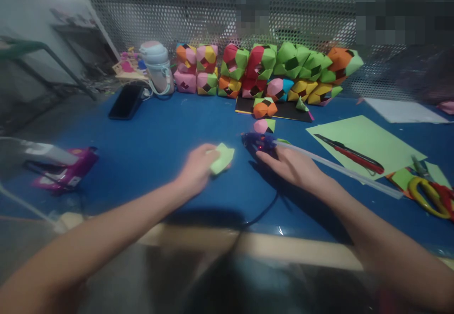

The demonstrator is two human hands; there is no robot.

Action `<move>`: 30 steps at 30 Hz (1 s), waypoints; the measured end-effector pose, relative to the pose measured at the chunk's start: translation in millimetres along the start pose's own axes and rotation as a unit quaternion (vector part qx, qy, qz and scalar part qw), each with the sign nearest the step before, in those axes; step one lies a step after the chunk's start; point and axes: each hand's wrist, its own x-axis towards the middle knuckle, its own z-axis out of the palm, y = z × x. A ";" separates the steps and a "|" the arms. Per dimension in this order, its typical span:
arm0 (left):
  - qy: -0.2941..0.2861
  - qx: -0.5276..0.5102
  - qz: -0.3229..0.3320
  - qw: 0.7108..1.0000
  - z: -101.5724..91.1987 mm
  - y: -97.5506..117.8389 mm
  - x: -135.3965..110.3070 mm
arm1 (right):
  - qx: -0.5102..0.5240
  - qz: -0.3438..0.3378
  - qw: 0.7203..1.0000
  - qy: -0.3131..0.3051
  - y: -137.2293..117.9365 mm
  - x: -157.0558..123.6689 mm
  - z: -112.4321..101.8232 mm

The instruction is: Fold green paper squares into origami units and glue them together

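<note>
- A blue worktop (156, 134), seen from above, with a person's two bare hands over its middle.
- The left hand (198, 165) pinches a folded light green paper piece (222, 158) between thumb and fingers, just left of centre.
- The right hand (292, 165) is closed around a dark blue glue gun (260, 141), its nozzle towards the left hand; the handle is mostly hidden. A clear glue stick (340, 166) runs out of its back, above the forearm.
- The container is a pale, lidded bottle (156, 65) standing upright at the back left. Its lid is on, so what is inside cannot be told.
- Beside it lie a black phone (126, 101) and a small wooden stand (132, 74) bearing pink and blue items, too blurred to name.
- Hollow paper cubes (262, 61) in many colours are stacked two high along the back; their openings look dark inside.
- In front, a black sheet (289, 110) carries an orange-and-green paper piece (265, 109). A pink-and-green piece (263, 126) sits near the nozzle.
- At right, a red-and-black knife (354, 155) rests on a light green sheet (358, 127), near yellow-and-red scissors (413, 188).
- At far left, a purple tool (85, 160) is blurred.
</note>
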 end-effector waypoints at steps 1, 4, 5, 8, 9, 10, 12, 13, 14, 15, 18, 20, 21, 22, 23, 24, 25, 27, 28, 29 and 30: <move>-0.003 0.004 0.000 1.000 0.2 -0.4 -0.8 | -0.012 0.000 1.000 -0.014 1.7 -1.8 -3.0; -0.013 0.017 0.003 1.000 0.9 -1.3 -3.4 | -0.062 0.001 0.996 -0.065 6.9 -6.9 -12.4; -0.015 0.021 0.002 1.000 1.1 -1.3 -4.2 | -0.071 0.000 0.994 -0.080 7.8 -8.4 -15.8; -0.014 0.034 0.001 0.999 1.9 -0.8 -6.4 | -0.042 0.006 0.990 -0.131 5.2 -12.5 -24.1; -0.013 0.037 0.001 0.999 2.3 -0.6 -7.1 | -0.001 0.002 0.990 -0.143 2.0 -13.8 -25.4; -0.012 0.040 0.002 0.999 2.9 -0.4 -7.8 | 0.057 -0.005 0.988 -0.143 -2.4 -15.1 -25.6; -0.014 0.046 0.006 0.999 4.5 -0.7 -9.6 | 0.202 -0.019 0.974 -0.104 -14.3 -17.4 -21.8; -0.017 0.051 0.009 0.999 5.6 -1.2 -10.7 | 0.274 -0.016 0.959 -0.070 -21.0 -18.2 -18.0; -0.022 0.057 0.011 0.998 6.6 -1.8 -11.9 | 0.335 -0.004 0.941 -0.038 -27.8 -18.7 -13.3; -0.028 0.063 0.013 0.998 7.6 -2.6 -13.3 | 0.384 0.009 0.923 -0.015 -34.0 -18.7 -8.0; -0.045 0.077 0.024 0.996 10.3 -4.6 -18.0 | 0.476 0.035 0.878 0.012 -46.9 -17.0 6.9; -0.059 0.076 0.028 0.995 11.6 -4.9 -20.8 | 0.506 0.039 0.862 0.012 -50.0 -15.4 13.0; -0.067 0.074 0.027 0.995 12.1 -4.8 -22.0 | 0.513 0.040 0.857 0.013 -50.4 -14.8 14.5; -0.074 0.070 0.025 0.995 12.5 -4.5 -22.8 | 0.516 0.040 0.855 0.015 -50.3 -14.5 15.1; -0.080 0.065 0.022 0.994 12.8 -4.2 -23.4 | 0.516 0.039 0.855 0.018 -49.9 -14.4 15.1; -0.084 0.058 0.020 0.995 12.9 -3.9 -23.7 | 0.514 0.036 0.857 0.023 -49.4 -14.5 14.6; -0.087 0.050 0.021 0.995 13.0 -3.6 -23.7 | 0.510 0.031 0.859 0.028 -49.0 -14.8 14.0; -0.087 0.037 0.025 0.995 12.8 -3.1 -23.3 | 0.503 0.016 0.863 0.040 -48.5 -15.6 12.9; -0.087 0.034 0.025 0.995 12.7 -2.8 -23.0 | 0.501 0.007 0.864 0.046 -48.5 -16.0 12.5; -0.086 0.034 0.024 0.995 12.5 -2.3 -22.7 | 0.500 -0.002 0.864 0.052 -48.6 -16.4 12.1; -0.084 0.034 0.021 0.996 12.5 -1.6 -22.6 | 0.499 -0.010 0.865 0.057 -48.7 -16.7 11.8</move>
